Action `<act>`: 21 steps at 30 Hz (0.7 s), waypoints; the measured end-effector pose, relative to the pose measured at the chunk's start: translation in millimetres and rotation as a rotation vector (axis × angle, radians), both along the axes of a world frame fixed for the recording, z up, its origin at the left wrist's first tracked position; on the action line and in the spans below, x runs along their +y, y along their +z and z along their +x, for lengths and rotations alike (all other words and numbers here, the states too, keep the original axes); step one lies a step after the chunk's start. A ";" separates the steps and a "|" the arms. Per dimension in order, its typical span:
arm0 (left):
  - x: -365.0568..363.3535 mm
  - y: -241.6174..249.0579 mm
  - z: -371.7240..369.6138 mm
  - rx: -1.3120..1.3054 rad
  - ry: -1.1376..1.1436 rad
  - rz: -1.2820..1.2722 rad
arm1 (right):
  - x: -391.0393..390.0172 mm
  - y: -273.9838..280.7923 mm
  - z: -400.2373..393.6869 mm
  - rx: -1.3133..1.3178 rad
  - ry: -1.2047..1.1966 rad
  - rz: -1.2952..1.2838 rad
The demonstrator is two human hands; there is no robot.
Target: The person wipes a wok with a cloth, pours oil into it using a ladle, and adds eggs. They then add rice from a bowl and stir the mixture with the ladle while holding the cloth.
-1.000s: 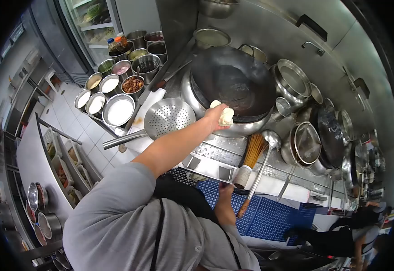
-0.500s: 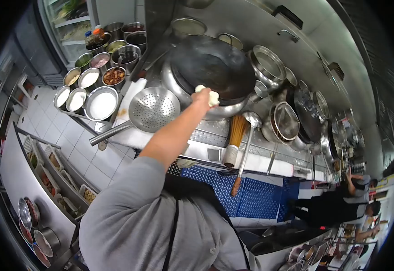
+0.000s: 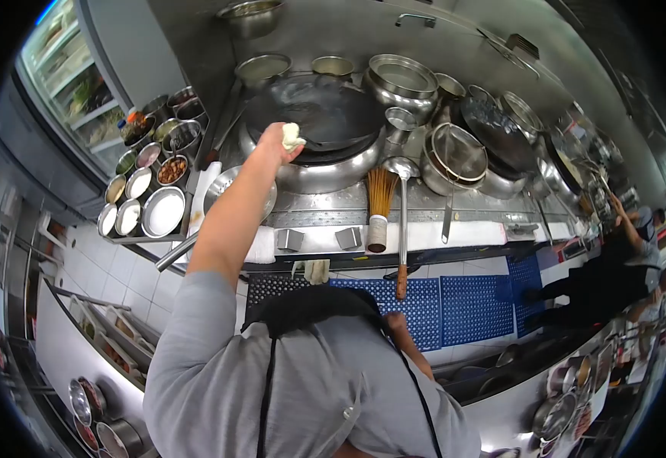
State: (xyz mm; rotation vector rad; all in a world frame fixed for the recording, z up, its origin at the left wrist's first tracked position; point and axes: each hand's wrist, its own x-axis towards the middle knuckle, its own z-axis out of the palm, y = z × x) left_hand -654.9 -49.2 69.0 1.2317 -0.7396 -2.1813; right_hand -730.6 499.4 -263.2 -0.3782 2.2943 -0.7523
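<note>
Head cam: left hand [image 3: 275,141] w/ cloth [image 3: 292,137] over wok [image 3: 314,114]

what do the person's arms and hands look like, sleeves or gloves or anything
Both hands are bare, with no gloves, rings or watch that I can see. The left hand ends a forearm bare to above the elbow, where a grey sleeve begins. The right hand and forearm are also bare. A dark apron strap crosses the grey shirt.

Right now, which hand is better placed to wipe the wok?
Left. The left hand already grips the cloth at the wok rim; the right hand hangs low by the body.
</note>
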 end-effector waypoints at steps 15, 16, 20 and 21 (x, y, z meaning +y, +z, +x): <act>5.9 -40.5 5.4 0.007 0.173 -0.209 | 66.1 -114.8 -42.1 0.607 0.877 0.131; 13.5 -39.1 5.5 0.023 0.160 -0.196 | 65.3 -86.4 -32.3 0.370 0.532 0.106; 17.3 -61.4 -5.0 0.080 0.124 -0.160 | 78.5 -31.1 -13.3 -0.198 -0.207 0.041; 17.9 -63.1 -7.6 0.119 0.115 -0.130 | 91.1 -49.4 -14.5 -0.248 -0.230 0.041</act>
